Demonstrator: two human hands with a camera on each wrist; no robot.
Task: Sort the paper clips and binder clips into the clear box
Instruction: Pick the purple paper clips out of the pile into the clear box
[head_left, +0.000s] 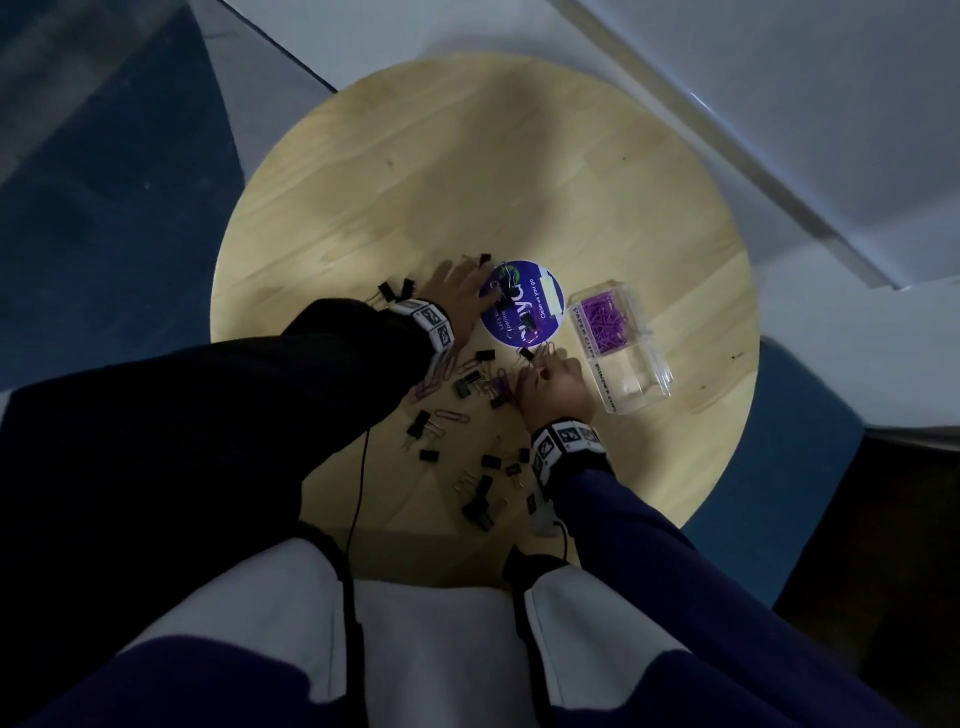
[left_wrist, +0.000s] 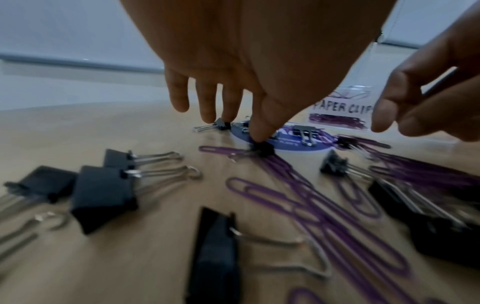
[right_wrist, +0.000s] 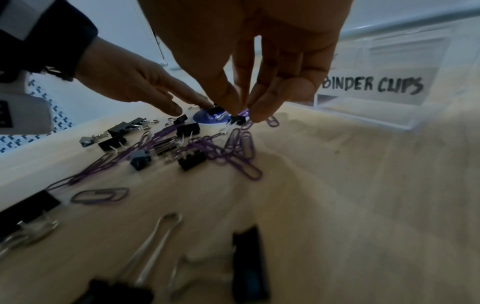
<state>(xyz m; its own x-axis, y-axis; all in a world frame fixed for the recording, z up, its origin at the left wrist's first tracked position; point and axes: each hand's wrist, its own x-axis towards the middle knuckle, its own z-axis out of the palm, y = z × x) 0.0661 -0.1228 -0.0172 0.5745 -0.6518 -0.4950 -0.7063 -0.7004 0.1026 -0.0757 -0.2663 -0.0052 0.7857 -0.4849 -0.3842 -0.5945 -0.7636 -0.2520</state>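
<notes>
While the right hand (right_wrist: 249, 86) pinches a small black metal binder clip (right_wrist: 237, 120) beside the round purple sticker (head_left: 522, 304), the left hand (head_left: 457, 291) presses flat. Clips are light, hard; hold the body. The clear plastic box (head_left: 621, 345) sits near.

It looks like an office or study corner. A small round wooden counter (head_left: 467, 171) stands on blue-and-grey carpet (head_left: 104, 156), with a pale wall and skirting (head_left: 779, 130) at 2 o'clock. Stationery covers it: black binder clips (head_left: 480, 499), purple paper clips (head_left: 451, 415), and a hand-labelled clear box (head_left: 636, 384) at 3 o'clock.
</notes>
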